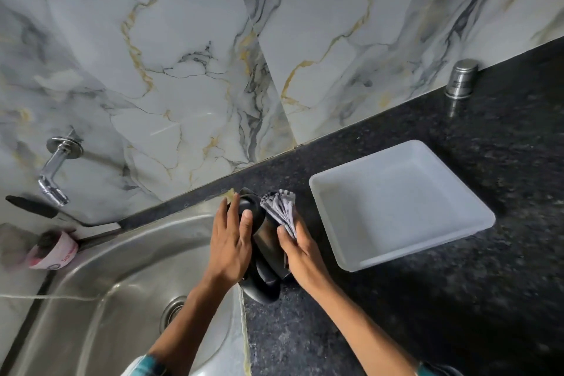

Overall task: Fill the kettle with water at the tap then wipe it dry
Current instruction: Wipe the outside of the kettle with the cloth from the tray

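Single head-worn wide-angle view, looking forward and steeply down from above the counter [396, 299], close over both hands at centre, taking in sink [100, 268] and wall tap [55, 174] at left, white tray [345, 241] at right, marble wall [213, 55] filling the top, edges bowed.

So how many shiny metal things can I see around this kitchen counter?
3: the tap on the wall at left, the sink under it, and a steel cup upside down at the counter's back right. The black kettle may hide others.
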